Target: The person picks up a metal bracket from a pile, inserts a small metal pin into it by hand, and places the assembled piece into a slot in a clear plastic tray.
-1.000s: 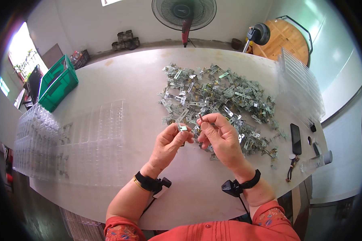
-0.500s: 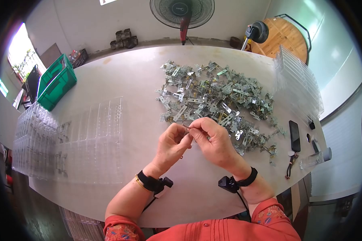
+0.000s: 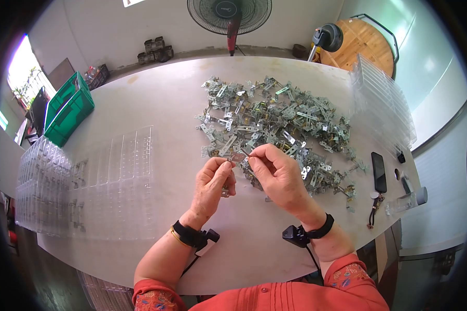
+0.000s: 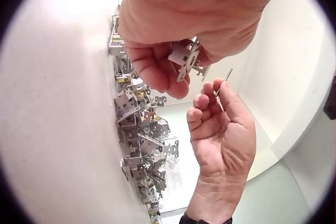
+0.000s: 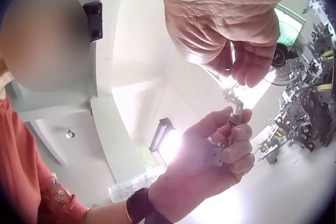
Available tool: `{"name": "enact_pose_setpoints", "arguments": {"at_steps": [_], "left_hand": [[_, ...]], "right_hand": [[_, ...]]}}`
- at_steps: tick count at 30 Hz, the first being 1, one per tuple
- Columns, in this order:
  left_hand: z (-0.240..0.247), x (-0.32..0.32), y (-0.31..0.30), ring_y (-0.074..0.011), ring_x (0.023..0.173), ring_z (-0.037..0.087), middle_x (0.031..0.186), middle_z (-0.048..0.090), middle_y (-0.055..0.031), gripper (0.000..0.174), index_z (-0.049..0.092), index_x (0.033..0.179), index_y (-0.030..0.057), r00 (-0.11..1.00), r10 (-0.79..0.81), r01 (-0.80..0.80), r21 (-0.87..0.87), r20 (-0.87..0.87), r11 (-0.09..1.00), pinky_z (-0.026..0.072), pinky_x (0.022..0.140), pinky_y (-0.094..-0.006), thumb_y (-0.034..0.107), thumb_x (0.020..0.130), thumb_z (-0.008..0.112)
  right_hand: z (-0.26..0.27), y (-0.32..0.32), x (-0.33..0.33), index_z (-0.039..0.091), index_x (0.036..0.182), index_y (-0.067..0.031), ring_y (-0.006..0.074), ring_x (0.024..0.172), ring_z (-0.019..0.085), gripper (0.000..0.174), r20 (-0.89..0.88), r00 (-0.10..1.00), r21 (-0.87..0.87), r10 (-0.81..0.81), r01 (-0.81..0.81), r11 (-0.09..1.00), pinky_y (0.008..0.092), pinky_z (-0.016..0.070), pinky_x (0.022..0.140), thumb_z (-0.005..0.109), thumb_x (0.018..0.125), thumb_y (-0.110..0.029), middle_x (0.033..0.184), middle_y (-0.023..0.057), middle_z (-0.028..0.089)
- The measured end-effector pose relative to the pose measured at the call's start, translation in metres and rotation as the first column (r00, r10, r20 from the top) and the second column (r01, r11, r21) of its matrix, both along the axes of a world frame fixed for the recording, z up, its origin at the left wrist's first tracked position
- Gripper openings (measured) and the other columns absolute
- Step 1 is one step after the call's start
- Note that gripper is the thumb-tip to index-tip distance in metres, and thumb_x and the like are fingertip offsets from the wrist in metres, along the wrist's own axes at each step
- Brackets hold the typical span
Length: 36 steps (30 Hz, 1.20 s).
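My left hand grips a small grey metal bracket with holes and bent tabs, thumb and fingers curled round it. In the right wrist view, part of that bracket sticks up past the fingertips, and another metal tab shows at the palm. Between thumb and forefinger, my right hand pinches a thin metal strip or pin, close beside the bracket's upper end. Both hands are raised at the near edge of a heap of similar metal brackets.
Clear plastic trays are stacked at the left, more at the right. A green crate stands at the back left. On the right lie a phone, a keyring and a clear bottle. A fan stands behind the table.
Half a second ago the fingertips of both hands met; now they are slightly apart, the left hand a little further left. The bracket's end shows again above the left fingers. The head view has shifted slightly.
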<state>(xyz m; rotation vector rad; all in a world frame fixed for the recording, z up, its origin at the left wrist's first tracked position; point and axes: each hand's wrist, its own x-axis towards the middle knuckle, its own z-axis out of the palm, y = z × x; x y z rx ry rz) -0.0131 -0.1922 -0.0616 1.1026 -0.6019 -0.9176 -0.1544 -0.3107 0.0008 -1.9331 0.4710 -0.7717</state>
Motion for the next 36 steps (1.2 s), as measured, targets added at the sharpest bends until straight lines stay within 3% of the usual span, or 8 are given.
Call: {"name": "enact_pose_setpoints", "arguments": {"at_steps": [9,18,25,27,36], "left_hand": [[-0.0058,0.0,-0.0024,-0.0099,0.063,0.056,0.078,0.058,-0.0002,0.019,0.062,0.107,0.0026,0.997,0.071,-0.07,-0.034,0.04,0.997,0.0472,0.057,-0.0241,0.021,0.106,0.058],[-0.0064,-0.0018,-0.003,-0.0063,0.062,0.053,0.075,0.056,0.002,0.015,0.061,0.105,0.0041,0.988,0.121,-0.119,-0.025,0.1,0.993,0.0438,0.053,-0.0216,0.019,0.105,0.061],[-0.0089,-0.0017,-0.0025,-0.0051,0.063,0.051,0.077,0.055,0.003,0.012,0.061,0.104,0.0039,0.985,0.135,-0.128,-0.067,0.111,0.99,0.0426,0.053,-0.0207,0.016,0.105,0.061],[-0.0085,-0.0019,-0.001,-0.0044,0.063,0.05,0.079,0.055,0.0033,0.011,0.06,0.104,0.003,0.959,0.124,-0.116,-0.043,0.256,0.992,0.0418,0.054,-0.0202,0.014,0.104,0.062],[-0.0119,-0.0076,-0.0014,-0.0029,0.063,0.049,0.078,0.055,0.0048,0.011,0.062,0.104,0.0037,0.947,0.1,-0.093,-0.036,0.307,0.995,0.0409,0.055,-0.0193,0.014,0.103,0.065]], "right_hand": [[0.0023,0.0013,0.0002,0.064,0.098,-0.0027,0.0189,0.065,0.062,0.006,-0.148,0.989,-0.075,-0.029,0.018,0.997,0.0327,0.0488,0.059,0.066,0.094,-0.006,0.08,0.011,0.066],[0.0015,0.0025,0.0003,0.062,0.096,-0.0035,0.0263,0.066,0.064,0.007,-0.157,0.986,-0.163,-0.054,0.028,0.986,0.0363,0.0497,0.059,0.066,0.094,-0.008,0.083,0.0124,0.065],[0.0005,0.0018,-0.0014,0.061,0.1,-0.0043,0.0277,0.068,0.066,0.008,-0.137,0.989,-0.237,-0.058,0.024,0.971,0.0374,0.0509,0.061,0.066,0.095,-0.008,0.084,0.0128,0.066],[-0.0005,0.002,-0.0007,0.06,0.104,-0.0035,0.0268,0.069,0.067,0.01,-0.126,0.992,-0.138,-0.014,-0.004,0.99,0.0374,0.0513,0.061,0.064,0.096,-0.008,0.084,0.0135,0.068],[0.0044,-0.0008,-0.0024,0.061,0.11,-0.0015,0.0206,0.065,0.063,0.016,-0.228,0.972,0.068,0.063,-0.049,0.997,0.033,0.0497,0.061,0.064,0.099,-0.012,0.077,0.0114,0.067]]}}
